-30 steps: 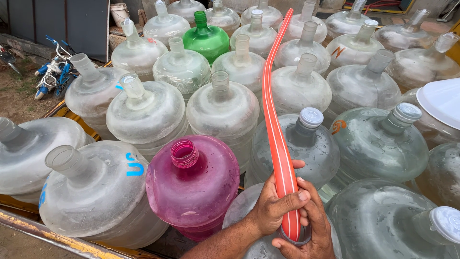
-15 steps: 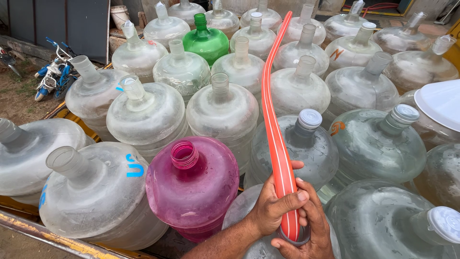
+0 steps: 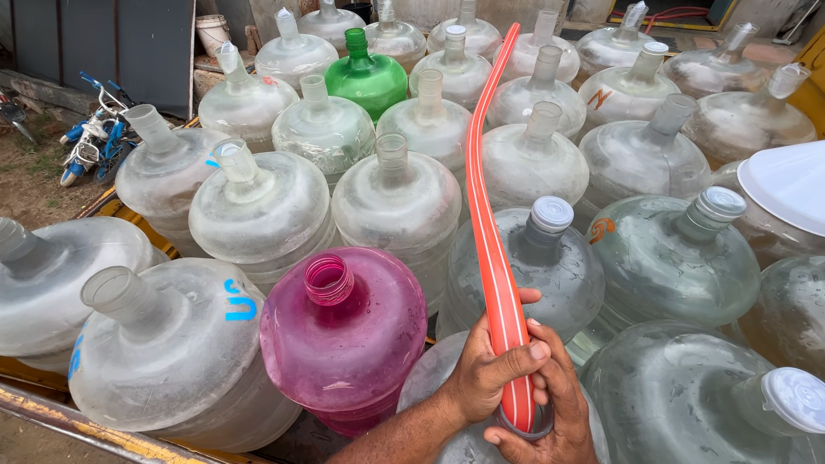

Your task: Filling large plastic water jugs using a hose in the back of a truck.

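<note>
The left hand (image 3: 494, 378) is clenched around the red hose (image 3: 491, 249) near its end, while the right hand (image 3: 554, 412) cups the mouth of the clear jug (image 3: 447, 430) nearest the camera, pinning the hose tip there. Holding the tip squarely in the neck should prevent spilling. The open pink jug (image 3: 344, 335) to the left looks empty; the capped clear jugs (image 3: 550, 258) beyond look filled.

Cart bed (image 3: 103, 434), yellow rim, packed w/ big water jugs.
Mostly clear jugs (image 3: 400, 202) standing shoulder to shoulder; one pink jug (image 3: 344, 335) near front, uncapped; one green jug (image 3: 365, 77) toward back; some capped white, e.g. capped jug (image 3: 675, 253) at right.
</note>
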